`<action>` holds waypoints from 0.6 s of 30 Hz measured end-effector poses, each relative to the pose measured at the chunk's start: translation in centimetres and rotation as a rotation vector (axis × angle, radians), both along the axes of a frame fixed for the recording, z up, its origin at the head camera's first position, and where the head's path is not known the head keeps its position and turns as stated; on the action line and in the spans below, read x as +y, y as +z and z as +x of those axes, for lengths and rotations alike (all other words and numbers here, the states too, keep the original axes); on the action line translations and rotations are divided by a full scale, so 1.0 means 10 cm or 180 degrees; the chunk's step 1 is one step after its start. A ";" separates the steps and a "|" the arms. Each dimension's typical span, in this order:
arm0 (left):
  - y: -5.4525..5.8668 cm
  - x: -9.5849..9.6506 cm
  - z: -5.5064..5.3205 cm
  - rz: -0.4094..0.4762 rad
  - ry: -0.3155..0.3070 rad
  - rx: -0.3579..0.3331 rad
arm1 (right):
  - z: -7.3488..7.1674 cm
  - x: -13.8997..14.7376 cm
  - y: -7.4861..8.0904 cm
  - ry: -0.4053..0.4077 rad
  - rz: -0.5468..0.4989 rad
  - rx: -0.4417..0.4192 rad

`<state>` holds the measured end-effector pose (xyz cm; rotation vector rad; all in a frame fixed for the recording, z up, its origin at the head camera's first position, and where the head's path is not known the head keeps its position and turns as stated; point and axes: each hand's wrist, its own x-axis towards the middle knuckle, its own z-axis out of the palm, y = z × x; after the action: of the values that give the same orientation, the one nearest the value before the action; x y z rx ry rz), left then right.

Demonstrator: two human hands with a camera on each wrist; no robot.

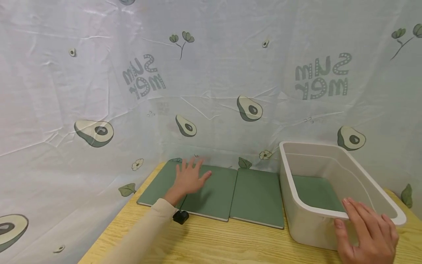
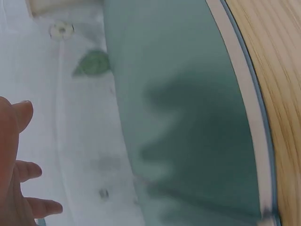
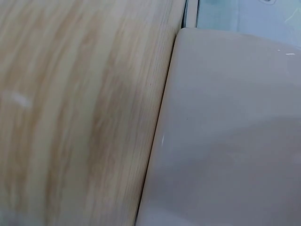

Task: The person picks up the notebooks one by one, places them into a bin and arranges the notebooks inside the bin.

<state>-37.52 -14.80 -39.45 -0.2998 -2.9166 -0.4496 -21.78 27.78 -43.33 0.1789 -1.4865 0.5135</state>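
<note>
Three green-covered notebooks with pale page edges lie side by side on the table: a left notebook, a middle notebook and a right notebook. My left hand, fingers spread, hovers above the left and middle ones and casts a shadow; the left wrist view shows its fingers apart from the notebook cover. Beside the right notebook stands a whitish plastic bin with another green notebook on its bottom. My right hand rests at the bin's near rim, fingers extended across it, thumb by the outer wall.
The wooden table extends in front of the notebooks. A pale curtain printed with avocados hangs right behind the table and along its left side. A small black camera sits at my left wrist.
</note>
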 end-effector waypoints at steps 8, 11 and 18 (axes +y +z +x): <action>0.02 -0.50 -0.08 -0.0109 0.0244 -0.0106 | 0.04 0.03 -0.03 -0.0028 0.0031 -0.0234; 0.08 -0.62 -0.07 -0.0106 0.0319 -0.0159 | 0.04 0.03 -0.04 -0.0035 0.0035 -0.0230; 0.08 -0.82 -0.06 -0.0110 0.0468 -0.0218 | 0.03 0.03 -0.05 -0.0031 0.0029 -0.0180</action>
<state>-38.14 -23.04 -38.62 -0.0748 -2.9883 -0.3947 -21.52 28.12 -43.83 0.1654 -1.5444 0.5077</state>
